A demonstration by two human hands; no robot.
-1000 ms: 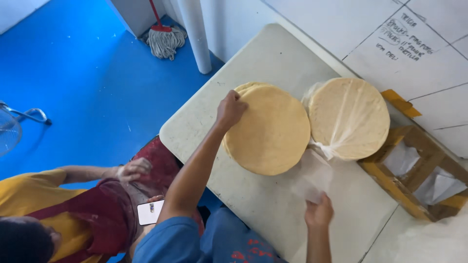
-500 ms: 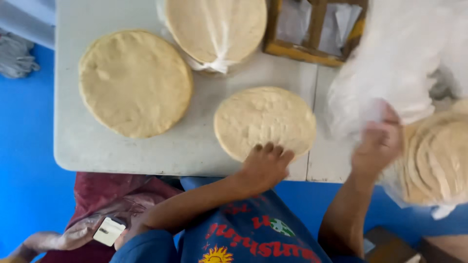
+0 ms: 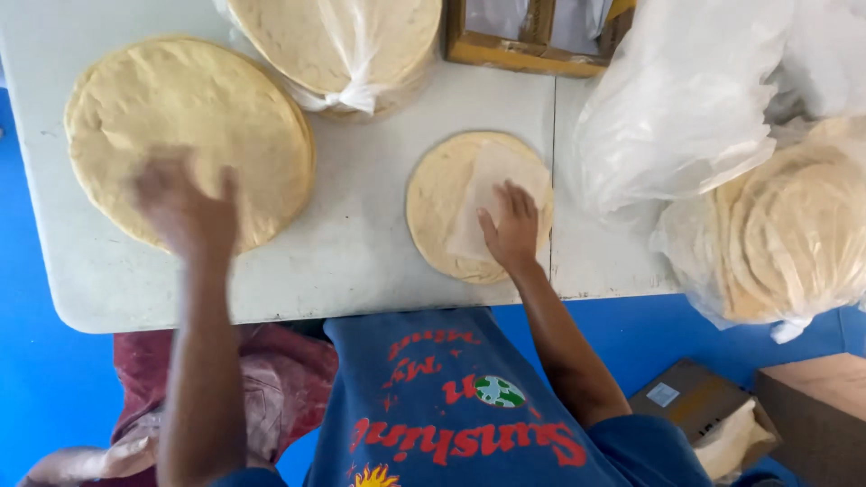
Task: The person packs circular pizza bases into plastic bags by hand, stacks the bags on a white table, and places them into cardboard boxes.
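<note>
My left hand [image 3: 185,209] is blurred, fingers spread, over the near edge of a tall stack of large round flatbreads [image 3: 189,117] on the left of the white table [image 3: 361,261]. My right hand [image 3: 512,225] lies flat on a thin white paper sheet [image 3: 487,185]. The sheet covers part of a flatbread [image 3: 437,203] lying at the table's middle. Neither hand is closed around anything.
A bagged stack of flatbreads [image 3: 343,45] and a wooden crate [image 3: 532,41] stand at the table's far side. A loose plastic bag [image 3: 686,117] and a bag of flatbreads [image 3: 785,239] fill the right. Cardboard boxes [image 3: 695,401] sit on the blue floor. Another person in red [image 3: 271,379] crouches lower left.
My left hand left the middle flatbread and swung to the big stack on the left. My right hand came out of the bag on the right and laid a paper sheet on the middle flatbread.
</note>
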